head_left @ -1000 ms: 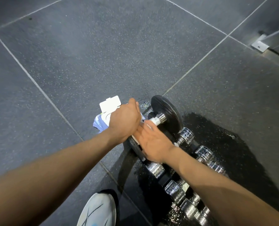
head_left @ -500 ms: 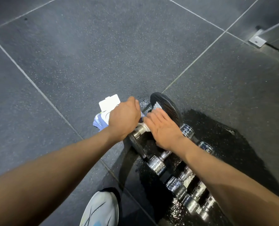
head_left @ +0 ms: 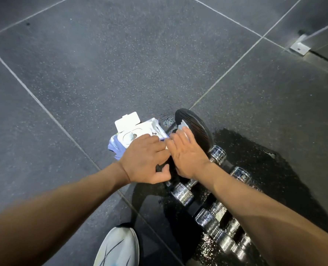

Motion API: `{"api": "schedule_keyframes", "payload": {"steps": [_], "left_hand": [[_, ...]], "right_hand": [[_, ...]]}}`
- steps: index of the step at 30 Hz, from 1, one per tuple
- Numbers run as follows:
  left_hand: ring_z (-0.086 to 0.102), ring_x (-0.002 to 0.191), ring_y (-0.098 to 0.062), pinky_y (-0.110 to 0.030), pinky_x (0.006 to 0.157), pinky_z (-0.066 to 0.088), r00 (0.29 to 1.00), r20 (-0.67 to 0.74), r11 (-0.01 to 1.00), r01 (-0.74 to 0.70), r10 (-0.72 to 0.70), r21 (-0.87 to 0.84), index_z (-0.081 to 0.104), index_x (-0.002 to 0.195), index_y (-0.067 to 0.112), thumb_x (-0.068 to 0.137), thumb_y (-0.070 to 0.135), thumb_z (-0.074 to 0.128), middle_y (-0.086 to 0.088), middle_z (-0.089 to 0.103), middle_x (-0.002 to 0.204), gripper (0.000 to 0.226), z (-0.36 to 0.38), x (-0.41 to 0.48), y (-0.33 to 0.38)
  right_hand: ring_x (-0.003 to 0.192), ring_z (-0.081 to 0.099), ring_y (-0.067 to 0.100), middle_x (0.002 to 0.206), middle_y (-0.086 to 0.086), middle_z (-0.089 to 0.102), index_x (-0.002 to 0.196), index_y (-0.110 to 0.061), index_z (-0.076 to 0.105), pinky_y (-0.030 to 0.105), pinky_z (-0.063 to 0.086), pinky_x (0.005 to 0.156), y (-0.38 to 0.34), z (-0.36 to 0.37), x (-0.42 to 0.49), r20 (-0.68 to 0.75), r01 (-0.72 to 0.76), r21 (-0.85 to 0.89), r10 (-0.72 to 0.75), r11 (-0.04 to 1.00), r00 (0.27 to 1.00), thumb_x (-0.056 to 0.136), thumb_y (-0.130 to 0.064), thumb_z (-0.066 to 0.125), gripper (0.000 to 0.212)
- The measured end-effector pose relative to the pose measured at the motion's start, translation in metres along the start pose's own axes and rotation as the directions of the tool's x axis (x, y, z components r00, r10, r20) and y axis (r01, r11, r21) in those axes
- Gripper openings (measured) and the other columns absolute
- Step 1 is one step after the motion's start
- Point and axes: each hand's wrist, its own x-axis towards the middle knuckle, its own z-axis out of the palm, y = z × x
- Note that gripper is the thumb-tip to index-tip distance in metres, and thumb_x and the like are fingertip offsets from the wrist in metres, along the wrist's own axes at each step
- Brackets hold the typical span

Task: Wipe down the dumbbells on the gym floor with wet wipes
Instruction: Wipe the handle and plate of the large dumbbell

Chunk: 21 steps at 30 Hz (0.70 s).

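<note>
Gym floor: dark speckled tiles, wet patch spread under chrome dumbbells, lined in row, likely queued for wiping. At row's far end, by tile-seam crossing, black-plate dumbbell is being cleaned. Wipes pack kept just beside it, lid flipped open for refills; print too small to be read. Left hand: fingers curled round dumbbell's near end, seemingly for steadying. Right hand: fingers flat, wet wipe pressed against plate.

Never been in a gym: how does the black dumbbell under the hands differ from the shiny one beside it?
The black dumbbell has a wide, matte plate; the shiny dumbbell has small mirror-bright heads. The left hand grips the black dumbbell, the right hand presses a wipe to it; no hand holds the shiny dumbbell. Both lie on the floor.
</note>
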Motion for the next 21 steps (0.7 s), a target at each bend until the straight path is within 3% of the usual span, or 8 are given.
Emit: {"api": "schedule_keyframes", "payload": {"steps": [4, 7, 9, 10, 13, 15, 18, 21], "left_hand": [[0.038, 0.059, -0.026, -0.035, 0.056, 0.031, 1.0, 0.005, 1.0, 0.014, -0.014, 0.012, 0.055, 0.066, 0.013, 0.071, 0.028, 0.062, -0.004, 0.046, 0.063, 0.017, 0.003, -0.001, 0.002], [0.035, 0.059, -0.025, -0.035, 0.057, 0.029, 1.0, 0.01, 1.0, 0.025, -0.025, 0.013, 0.05, 0.065, 0.014, 0.068, 0.026, 0.063, -0.005, 0.043, 0.063, 0.018, 0.001, 0.0, 0.002], [0.033, 0.059, -0.025, -0.035, 0.057, 0.028, 0.999, 0.008, 0.999, 0.038, -0.038, 0.012, 0.048, 0.065, 0.014, 0.067, 0.026, 0.063, -0.005, 0.041, 0.063, 0.019, 0.0, 0.0, 0.001], [0.033, 0.059, -0.025, -0.035, 0.057, 0.027, 0.999, 0.008, 0.999, 0.039, -0.039, 0.009, 0.048, 0.065, 0.013, 0.067, 0.026, 0.063, -0.004, 0.041, 0.063, 0.019, 0.0, 0.0, 0.001], [0.035, 0.059, -0.025, -0.033, 0.057, 0.026, 0.999, 0.017, 0.999, 0.041, -0.041, 0.001, 0.053, 0.064, 0.013, 0.067, 0.026, 0.064, -0.004, 0.044, 0.062, 0.018, 0.002, -0.001, 0.003], [0.033, 0.059, -0.024, -0.033, 0.058, 0.024, 0.999, 0.016, 0.999, 0.045, -0.045, 0.003, 0.052, 0.064, 0.013, 0.066, 0.025, 0.063, -0.004, 0.044, 0.062, 0.016, 0.001, 0.001, 0.004], [0.03, 0.059, -0.023, -0.033, 0.057, 0.024, 0.998, 0.007, 0.998, 0.064, -0.064, 0.004, 0.047, 0.063, 0.014, 0.065, 0.024, 0.06, -0.004, 0.041, 0.061, 0.017, -0.002, 0.002, 0.0], [0.034, 0.059, -0.025, -0.035, 0.056, 0.028, 0.998, 0.018, 0.998, 0.067, -0.067, -0.001, 0.053, 0.064, 0.013, 0.065, 0.025, 0.062, -0.003, 0.044, 0.062, 0.015, 0.0, 0.0, 0.0]], "right_hand": [[0.125, 0.047, 0.037, 0.129, 0.021, 0.059, 0.128, 0.0, 0.062, 0.055, 0.023, 0.118, -0.016, 0.008, -0.005, -0.136, 0.172, 0.05, -0.163, 0.984, 0.977, 0.079, -0.023, 0.055, 0.055], [0.131, 0.036, 0.032, 0.133, 0.012, 0.046, 0.145, -0.008, 0.034, 0.049, 0.015, 0.122, 0.006, -0.001, -0.002, -0.039, 0.019, -0.1, -0.023, 0.995, 0.999, 0.092, -0.02, 0.043, 0.056], [0.131, 0.035, 0.036, 0.129, 0.012, 0.043, 0.143, -0.007, 0.028, 0.054, 0.006, 0.123, 0.006, -0.011, -0.002, 0.016, -0.077, -0.175, 0.081, 0.982, 0.997, 0.09, -0.023, 0.047, 0.059], [0.129, 0.038, 0.039, 0.126, 0.014, 0.047, 0.14, -0.004, 0.035, 0.058, 0.005, 0.121, -0.004, -0.012, -0.003, 0.056, -0.053, -0.166, 0.063, 0.985, 0.996, 0.085, -0.025, 0.051, 0.06], [0.13, 0.047, 0.041, 0.129, 0.02, 0.059, 0.127, -0.003, 0.063, 0.058, 0.016, 0.118, -0.027, 0.004, -0.006, 0.024, 0.215, -0.04, -0.214, 0.976, 0.977, 0.07, -0.021, 0.06, 0.06], [0.135, 0.04, 0.036, 0.136, 0.015, 0.052, 0.139, -0.007, 0.051, 0.053, 0.017, 0.12, -0.007, 0.0, -0.001, -0.02, 0.167, -0.124, -0.171, 0.978, 0.985, 0.079, -0.022, 0.059, 0.062], [0.127, 0.037, 0.035, 0.127, 0.012, 0.044, 0.142, -0.008, 0.029, 0.052, 0.012, 0.121, 0.011, -0.013, 0.0, 0.012, -0.049, -0.202, 0.052, 0.978, 0.999, 0.09, -0.021, 0.047, 0.057], [0.121, 0.038, 0.031, 0.122, 0.022, 0.052, 0.133, 0.002, 0.048, 0.049, 0.02, 0.116, -0.023, -0.005, -0.004, -0.03, 0.034, -0.049, -0.036, 0.998, 0.999, 0.084, -0.017, 0.067, 0.056]]}}
